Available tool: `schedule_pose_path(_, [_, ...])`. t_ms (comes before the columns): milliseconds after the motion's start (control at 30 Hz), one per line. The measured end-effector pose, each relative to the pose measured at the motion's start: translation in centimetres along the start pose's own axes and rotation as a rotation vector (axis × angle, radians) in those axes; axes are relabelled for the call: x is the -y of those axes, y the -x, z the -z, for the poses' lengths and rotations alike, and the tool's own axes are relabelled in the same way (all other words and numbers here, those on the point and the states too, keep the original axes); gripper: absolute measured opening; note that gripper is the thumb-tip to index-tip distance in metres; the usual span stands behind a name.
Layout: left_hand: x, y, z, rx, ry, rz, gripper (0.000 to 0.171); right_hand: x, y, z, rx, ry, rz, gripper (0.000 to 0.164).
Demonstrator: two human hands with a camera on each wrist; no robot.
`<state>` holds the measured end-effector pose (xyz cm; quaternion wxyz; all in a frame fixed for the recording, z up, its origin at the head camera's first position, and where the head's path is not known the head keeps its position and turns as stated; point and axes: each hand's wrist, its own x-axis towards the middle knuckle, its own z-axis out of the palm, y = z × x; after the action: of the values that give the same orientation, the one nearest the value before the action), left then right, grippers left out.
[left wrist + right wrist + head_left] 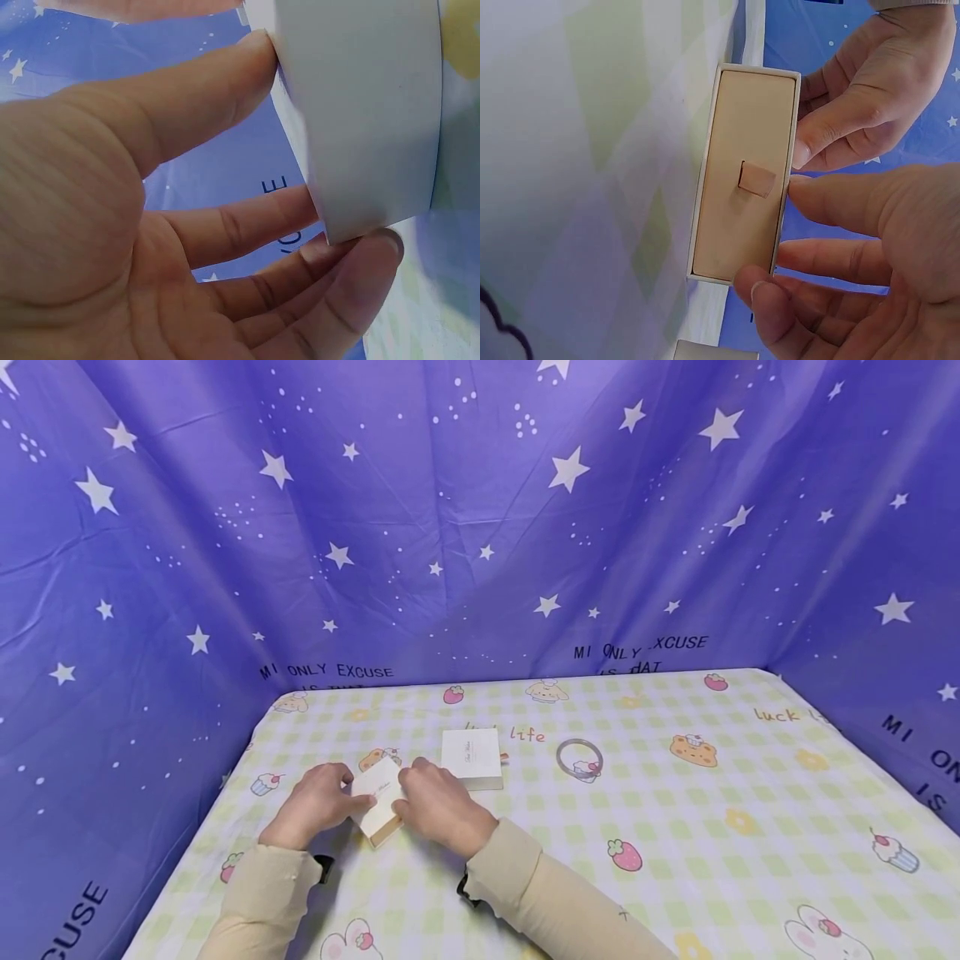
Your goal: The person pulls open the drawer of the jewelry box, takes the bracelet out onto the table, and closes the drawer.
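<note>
A small white drawer-style gift box [377, 797] with faint print on its lid is held between both hands, low over the cloth. My left hand [313, 802] grips its left side, thumb on the top face; in the left wrist view, fingertips lie along the edge of its plain white side [367, 112]. My right hand [442, 802] pinches the opposite side. The right wrist view shows the box's end, where a beige inner drawer [750, 232] sits inside the white sleeve, with a short ribbon tab [757, 180] sticking out of a slot.
A second white box [471, 753] with an orange-pink tab lies just beyond my right hand. Farther right lies a grey translucent bangle [579, 761]. A checkered, cartoon-print cloth [675, 827] covers the table, and purple star-patterned curtains [480, 510] surround it.
</note>
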<state>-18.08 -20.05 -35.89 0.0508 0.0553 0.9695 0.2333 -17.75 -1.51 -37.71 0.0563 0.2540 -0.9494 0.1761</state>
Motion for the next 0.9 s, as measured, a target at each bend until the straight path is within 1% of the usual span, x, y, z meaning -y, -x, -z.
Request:
schedule_pose_path(300, [-0.24, -0.07, -0.12, -0.023, 0.006, -0.007, 0.040, 0.10, 0.15, 0.01, -0.003, 0.010, 0.000, 0.017])
schedule_pose_path(600, [-0.44, -0.12, -0.27, -0.006, 0.002, -0.002, 0.039, 0.23, 0.29, 0.21, 0.029, 0.008, -0.007, 0.018])
schedule_pose_path(900, [-0.58, 0.06, -0.30, -0.011, 0.005, -0.024, 0.035, 0.47, 0.41, 0.16, 0.039, 0.037, 0.006, 0.022])
